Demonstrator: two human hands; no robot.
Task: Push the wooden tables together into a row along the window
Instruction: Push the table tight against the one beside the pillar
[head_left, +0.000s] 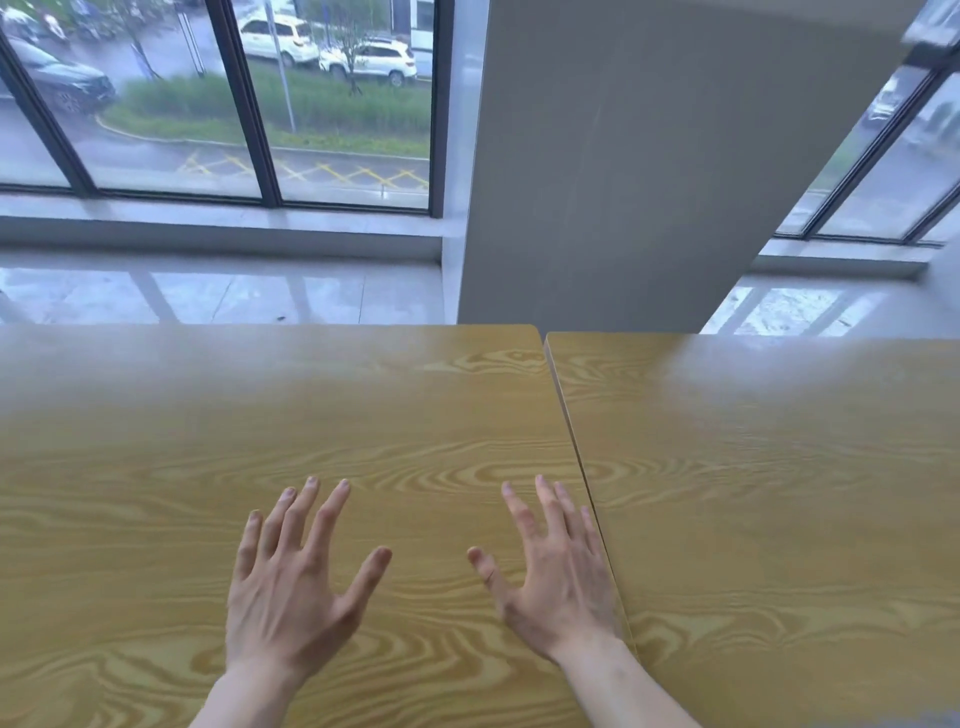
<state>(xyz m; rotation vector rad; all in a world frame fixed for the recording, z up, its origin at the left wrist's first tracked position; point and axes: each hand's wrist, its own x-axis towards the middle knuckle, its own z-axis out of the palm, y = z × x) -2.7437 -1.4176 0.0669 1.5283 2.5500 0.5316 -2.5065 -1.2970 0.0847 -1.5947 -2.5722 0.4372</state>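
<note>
Both hands hover nearest the camera over the near-side wooden top, fingers spread, palms down, gripping nothing; whether the palms actually touch the wood cannot be told. On the left, the left hand (291, 592) sits over the middle of the left table (156, 467), a flat board with a bold yellow-brown grain print and a rounded far corner. To its right, the right hand (556, 587) lies close against the seam (576, 457), its outer fingers almost at that table's right edge. Beyond the seam comes the right table (779, 493), same finish; the two tops nearly meet, with a thin dark gap that widens slightly toward the far end, so the edges look not quite parallel. Both tables stand near the window (208, 104), with a strip of pale tiled floor (208, 296) between and a grey pillar (649, 156) behind the joint. Judging by the size, each table is probably rigid and fairly heavy, and the glossy top likely slippery under flat palms; a hold on the near edge or corners would likely steer it better than pressing down. No brand, label or legible writing shows anywhere.
</note>
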